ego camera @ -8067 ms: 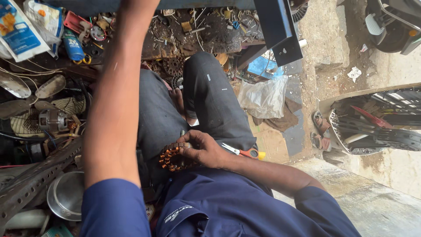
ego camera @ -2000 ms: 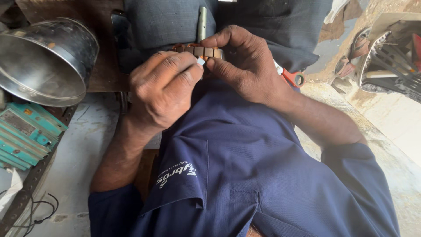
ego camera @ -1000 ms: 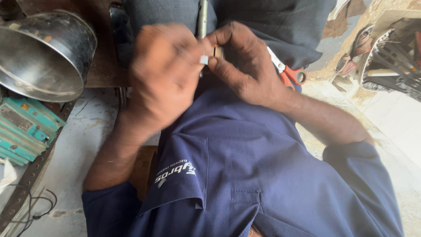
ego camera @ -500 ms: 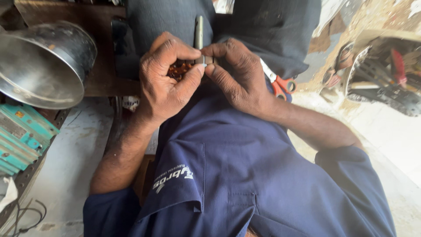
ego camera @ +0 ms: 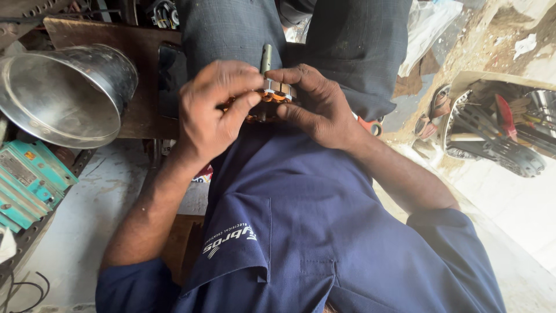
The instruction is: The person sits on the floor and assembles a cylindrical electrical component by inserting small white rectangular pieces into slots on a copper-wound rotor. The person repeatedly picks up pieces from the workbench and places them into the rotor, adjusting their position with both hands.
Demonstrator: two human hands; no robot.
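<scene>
Both hands meet over the lap, just above the dark blue shirt (ego camera: 324, 232). Left hand (ego camera: 211, 113) is curled w/ fingers closed tight around the left side of a small round motor part w/ orange-copper windings and a pale slotted metal rim (ego camera: 277, 95); thumb lies across its front edge. Right hand (ego camera: 321, 110) grips the same part from the right, fingers narrow and bent, index tip pressed on top near a short grey metal shaft (ego camera: 266, 58) that sticks up upright betw. the two hands. The part sits betw. the knees, against grey checked trousers (ego camera: 231, 35), mostly hidden by fingers, so its full shape can't be told. Orange-handled tool (ego camera: 368, 124) pokes out just behind the right wrist, touching the leg. To the left, well apart: big dented shiny metal pot (ego camera: 63, 95) lying on its side on a brown wooden board (ego camera: 145, 110), and a teal ribbed metal box (ego camera: 29, 185) below it. Far right: black fan-like metal piece (ego camera: 498, 145) in a cluttered bin.
</scene>
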